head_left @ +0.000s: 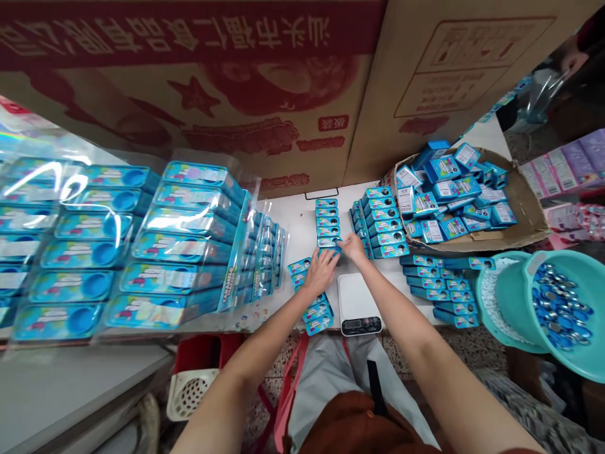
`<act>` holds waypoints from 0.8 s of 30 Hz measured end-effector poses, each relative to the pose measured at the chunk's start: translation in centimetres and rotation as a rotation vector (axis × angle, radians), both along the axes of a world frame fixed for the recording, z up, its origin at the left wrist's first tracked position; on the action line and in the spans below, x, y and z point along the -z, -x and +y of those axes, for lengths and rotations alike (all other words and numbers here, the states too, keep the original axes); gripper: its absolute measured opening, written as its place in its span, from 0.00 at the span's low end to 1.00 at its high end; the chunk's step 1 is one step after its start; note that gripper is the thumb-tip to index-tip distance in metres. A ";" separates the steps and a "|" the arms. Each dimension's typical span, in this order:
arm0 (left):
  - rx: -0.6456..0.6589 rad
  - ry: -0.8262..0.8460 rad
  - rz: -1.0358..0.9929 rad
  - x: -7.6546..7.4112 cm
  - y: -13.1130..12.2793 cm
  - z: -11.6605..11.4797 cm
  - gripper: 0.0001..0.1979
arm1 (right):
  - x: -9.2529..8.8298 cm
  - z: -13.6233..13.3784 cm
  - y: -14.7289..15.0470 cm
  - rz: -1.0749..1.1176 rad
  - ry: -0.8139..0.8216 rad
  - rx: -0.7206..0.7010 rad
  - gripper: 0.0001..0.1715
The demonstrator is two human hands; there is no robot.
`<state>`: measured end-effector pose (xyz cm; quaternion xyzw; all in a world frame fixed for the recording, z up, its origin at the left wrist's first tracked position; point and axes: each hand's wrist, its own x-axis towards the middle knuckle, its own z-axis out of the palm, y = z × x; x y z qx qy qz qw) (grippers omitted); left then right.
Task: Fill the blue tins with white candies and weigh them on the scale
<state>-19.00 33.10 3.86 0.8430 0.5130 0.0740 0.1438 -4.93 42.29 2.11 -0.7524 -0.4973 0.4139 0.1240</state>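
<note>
My left hand (321,272) and my right hand (352,247) meet at the near end of a standing row of small blue boxes (327,221) on a white table (302,221). Both appear to grip the end box (329,251), though my fingers partly hide it. Beside my left hand lie more blue boxes (317,314), and to the right of my right hand stands a tighter block of them (380,222). Below my hands sits a white digital scale (360,302).
Plastic-wrapped blue packs (142,252) fill the table's left side. At right are a cardboard tray (520,214) of loose boxes, more boxes in rows (439,284), and turquoise basins (564,296) of small parts. Large cartons (236,82) stand behind. A co-worker's hand (574,61) shows top right.
</note>
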 end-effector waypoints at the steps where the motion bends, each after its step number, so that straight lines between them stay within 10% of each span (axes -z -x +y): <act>1: -0.005 -0.002 -0.007 -0.1 0.2 0.1 0.25 | 0.2 0.4 0.0 -0.022 0.035 -0.005 0.13; 15: -0.099 0.113 0.080 0.2 0.9 1.2 0.36 | -1.0 2.6 0.6 0.301 0.474 0.176 0.28; 24: -0.148 0.104 -0.053 -0.7 0.9 1.3 0.31 | -2.1 1.5 1.0 0.301 0.301 0.342 0.23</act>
